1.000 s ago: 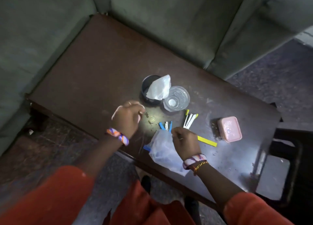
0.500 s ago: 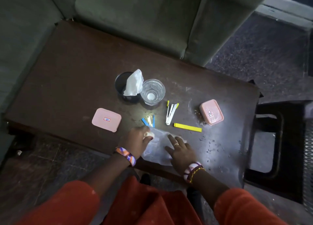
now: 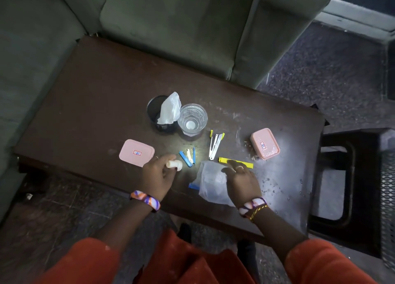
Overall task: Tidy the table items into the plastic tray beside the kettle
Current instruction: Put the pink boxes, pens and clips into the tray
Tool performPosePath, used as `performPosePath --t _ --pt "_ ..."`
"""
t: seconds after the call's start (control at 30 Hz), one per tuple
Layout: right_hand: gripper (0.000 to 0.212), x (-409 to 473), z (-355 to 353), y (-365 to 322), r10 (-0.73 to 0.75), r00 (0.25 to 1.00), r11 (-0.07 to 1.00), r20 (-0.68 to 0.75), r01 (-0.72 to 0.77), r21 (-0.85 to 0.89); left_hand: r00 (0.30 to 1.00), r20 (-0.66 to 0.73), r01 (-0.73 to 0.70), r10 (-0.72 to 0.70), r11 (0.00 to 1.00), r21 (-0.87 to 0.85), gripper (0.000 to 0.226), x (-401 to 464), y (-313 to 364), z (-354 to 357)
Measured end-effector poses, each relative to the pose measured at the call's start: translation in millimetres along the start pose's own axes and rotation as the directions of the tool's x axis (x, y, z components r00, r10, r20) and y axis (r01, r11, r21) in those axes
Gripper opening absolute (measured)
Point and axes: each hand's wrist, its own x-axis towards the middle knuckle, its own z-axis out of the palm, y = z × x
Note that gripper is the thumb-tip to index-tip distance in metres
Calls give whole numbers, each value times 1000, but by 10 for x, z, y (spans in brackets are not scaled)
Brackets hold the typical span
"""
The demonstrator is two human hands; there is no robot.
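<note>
My left hand (image 3: 157,174) holds a small white cylindrical piece (image 3: 175,164) near the table's front edge. My right hand (image 3: 241,180) rests flat, fingers spread, on a clear plastic zip bag (image 3: 210,182) with a blue strip. Just past it lies a yellow strip (image 3: 224,160). Between the hands sits a blue folding clip (image 3: 188,158), and a yellow-tipped metal clip (image 3: 214,145) lies beyond. A pink lid (image 3: 136,153) lies left, and a pink plastic box (image 3: 265,143) right. No kettle is in view.
A dark cup (image 3: 155,110) with white crumpled plastic (image 3: 170,108) and a clear glass (image 3: 192,118) stand mid-table (image 3: 96,95). Green sofa cushions (image 3: 171,25) border the far and left sides. A black stool (image 3: 354,177) stands at the right end. Crumbs dot the right part.
The view has shifted, bringing the pink lid into sight. My left hand has closed on the white piece and moved left of the bag; my right hand has spread flat over the bag.
</note>
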Motion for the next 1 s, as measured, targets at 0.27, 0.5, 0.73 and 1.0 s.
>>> performPosePath --t 0.27,0.5,0.73,1.0 --pt "35 1085 -886 -471 139 947 886 -290 12 463 948 -289 -153 136 987 -40 20 566 291 -484" --pt "36 1109 -824 -535 403 908 749 -117 -254 612 959 -210 -209 191 976 -68 27 618 225 -488" --pt "31 372 -523 -195 383 922 731 -51 -269 627 965 60 -251 254 966 -57 44 432 484 -140" --pt "45 -348 -714 163 320 944 613 -83 -139 778 909 390 -72 148 976 -204 12 247 1189 642"
